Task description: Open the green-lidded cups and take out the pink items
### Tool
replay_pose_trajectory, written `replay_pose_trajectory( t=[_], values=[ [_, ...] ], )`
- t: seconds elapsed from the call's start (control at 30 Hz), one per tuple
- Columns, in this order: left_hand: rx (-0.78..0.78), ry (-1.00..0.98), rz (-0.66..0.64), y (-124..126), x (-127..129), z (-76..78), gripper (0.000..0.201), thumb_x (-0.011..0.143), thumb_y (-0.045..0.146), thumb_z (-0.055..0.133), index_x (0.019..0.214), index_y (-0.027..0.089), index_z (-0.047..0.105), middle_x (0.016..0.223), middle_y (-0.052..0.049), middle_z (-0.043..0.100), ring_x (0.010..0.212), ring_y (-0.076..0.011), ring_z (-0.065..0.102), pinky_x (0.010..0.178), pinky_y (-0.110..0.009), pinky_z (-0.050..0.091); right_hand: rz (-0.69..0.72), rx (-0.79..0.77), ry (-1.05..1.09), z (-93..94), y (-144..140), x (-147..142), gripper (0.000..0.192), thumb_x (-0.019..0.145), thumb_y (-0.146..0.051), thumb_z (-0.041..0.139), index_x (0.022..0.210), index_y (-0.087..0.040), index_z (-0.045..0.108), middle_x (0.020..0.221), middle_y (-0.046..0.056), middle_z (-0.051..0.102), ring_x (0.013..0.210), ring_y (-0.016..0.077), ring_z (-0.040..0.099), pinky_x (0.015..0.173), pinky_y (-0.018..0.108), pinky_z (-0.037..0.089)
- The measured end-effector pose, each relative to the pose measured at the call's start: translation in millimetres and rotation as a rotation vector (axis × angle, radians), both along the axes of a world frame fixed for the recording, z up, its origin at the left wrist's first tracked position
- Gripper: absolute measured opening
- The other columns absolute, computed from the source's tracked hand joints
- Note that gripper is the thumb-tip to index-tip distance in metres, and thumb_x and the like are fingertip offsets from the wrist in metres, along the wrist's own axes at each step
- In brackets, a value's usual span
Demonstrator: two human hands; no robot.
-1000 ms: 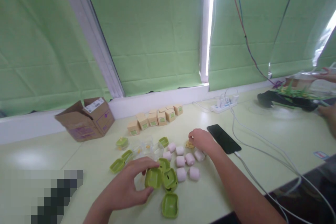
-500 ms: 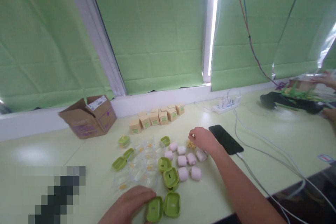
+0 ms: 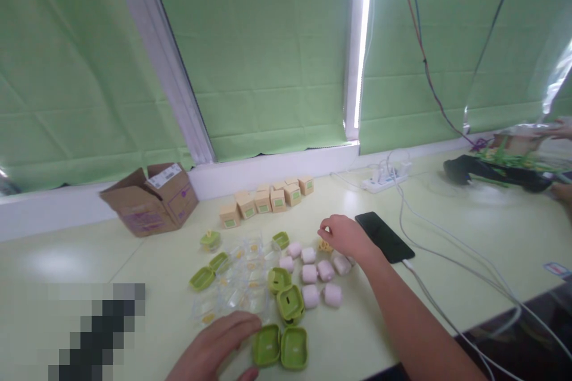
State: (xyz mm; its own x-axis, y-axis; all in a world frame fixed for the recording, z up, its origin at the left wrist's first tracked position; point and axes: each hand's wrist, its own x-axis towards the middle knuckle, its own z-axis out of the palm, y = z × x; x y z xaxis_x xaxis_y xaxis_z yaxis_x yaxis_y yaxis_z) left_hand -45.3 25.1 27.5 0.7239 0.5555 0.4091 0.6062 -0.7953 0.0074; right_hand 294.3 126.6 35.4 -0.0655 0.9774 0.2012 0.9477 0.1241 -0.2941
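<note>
My left hand is beside an opened green two-part case near the front of the table. Its fingers are stretched and the thumb is apart, with nothing between them. My right hand hovers over a small group of yellow ring-like pieces, its fingertips pinched; whatever they hold is too small to make out. Just below that hand, several pale pink rounded pieces lie on the table. More green cases stand between them and several clear plastic boxes with yellow spots.
Several small tan boxes line the back, right of an open cardboard carton. A black phone on a white cable lies near my right forearm. Behind it is a power strip. Another person's hand is at far right.
My left hand has let go of the green case and drawn slightly left; the case's left half now lies flatter. My right hand has barely moved, its fingertips a little further left.
</note>
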Motion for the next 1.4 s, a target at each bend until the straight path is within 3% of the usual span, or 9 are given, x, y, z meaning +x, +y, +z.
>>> replay_pose_trajectory(
  t=[0.17,0.3,0.47,0.57,0.67,0.93,1.07,1.27,1.4],
  values=[
    [-0.041,-0.199,0.177,35.4,-12.8,25.5,0.021,0.083,0.036,0.058,0.1,0.026,0.064,0.089,-0.002,0.072,0.073,-0.017,0.067,0.07,-0.026,0.056,0.003,0.001,0.009,1.5,-0.7,-1.1,0.031,0.091,-0.04,0.043,0.094,-0.022,0.069,0.098,0.006,0.066,0.091,0.019,0.058,0.073,0.028,0.037],
    [-0.091,-0.29,0.419,92.4,-30.4,32.8,0.029,0.083,0.046,0.053,0.092,0.021,0.065,0.084,-0.004,0.071,0.073,-0.0189,0.065,0.066,-0.028,0.052,0.002,0.006,0.011,1.4,-1.2,-1.7,0.031,0.091,-0.04,0.044,0.093,-0.022,0.069,0.097,0.006,0.066,0.091,0.019,0.058,0.073,0.028,0.037],
    [-0.172,-0.206,0.727,161.9,-57.2,16.6,0.048,0.079,0.053,0.047,0.108,0.018,0.06,0.101,-0.008,0.069,0.091,-0.0237,0.064,0.077,-0.031,0.049,0.002,0.016,0.011,0.9,-1.0,-2.0,0.031,0.091,-0.04,0.044,0.092,-0.022,0.069,0.097,0.006,0.066,0.091,0.0192,0.057,0.073,0.028,0.037],
    [-0.193,-0.177,0.807,189.7,-70.1,3.5,0.062,0.075,0.057,0.048,0.117,0.012,0.055,0.109,-0.015,0.065,0.101,-0.0292,0.061,0.086,-0.036,0.045,0.002,0.01,0.011,1.0,-0.7,-2.2,0.031,0.091,-0.041,0.044,0.093,-0.022,0.069,0.096,0.007,0.066,0.091,0.0191,0.057,0.073,0.028,0.037],
    [-0.263,-0.149,0.884,207.2,-79.3,-6.8,0.076,0.066,0.065,0.053,0.114,0.006,0.056,0.108,-0.021,0.065,0.098,-0.0346,0.062,0.081,-0.039,0.046,0.003,0.005,0.014,1.5,-0.2,-2.3,0.032,0.09,-0.042,0.044,0.092,-0.022,0.069,0.096,0.007,0.066,0.09,0.0189,0.057,0.073,0.028,0.037],
    [-0.345,-0.126,0.905,215.9,-83.0,-16.5,0.059,0.069,0.068,0.051,0.092,0.016,0.064,0.094,-0.014,0.069,0.085,-0.032,0.064,0.067,-0.034,0.044,-0.003,0.013,0.008,1.7,0.5,-2.7,0.033,0.091,-0.043,0.043,0.092,-0.022,0.069,0.095,0.006,0.066,0.09,0.0192,0.058,0.073,0.028,0.037],
    [-0.312,-0.149,0.924,208.5,-79.2,-16.1,0.057,0.07,0.065,0.052,0.095,0.015,0.064,0.094,-0.015,0.069,0.086,-0.0324,0.064,0.068,-0.034,0.044,-0.005,-0.006,0.013,2.9,-0.8,-4.3,0.033,0.091,-0.043,0.043,0.093,-0.022,0.069,0.095,0.006,0.066,0.091,0.0188,0.057,0.074,0.028,0.037],
    [-0.221,-0.207,0.92,191.1,-65.1,-1.8,0.053,0.074,0.061,0.05,0.102,0.017,0.061,0.091,-0.011,0.067,0.082,-0.0289,0.063,0.067,-0.033,0.044,0.006,0.004,0.027,2.7,-1.5,-5.6,0.033,0.09,-0.043,0.044,0.093,-0.021,0.069,0.095,0.007,0.066,0.092,0.0196,0.058,0.075,0.028,0.038],
    [-0.135,-0.254,0.874,175.8,-41.6,12.9,0.045,0.076,0.056,0.052,0.101,0.019,0.057,0.095,-0.008,0.065,0.087,-0.026,0.062,0.074,-0.033,0.045,0.057,0.03,0.083,3.9,-2.2,-7.4,0.033,0.09,-0.042,0.046,0.09,-0.02,0.07,0.092,0.007,0.067,0.087,0.0182,0.058,0.076,0.027,0.039]
  ],
)
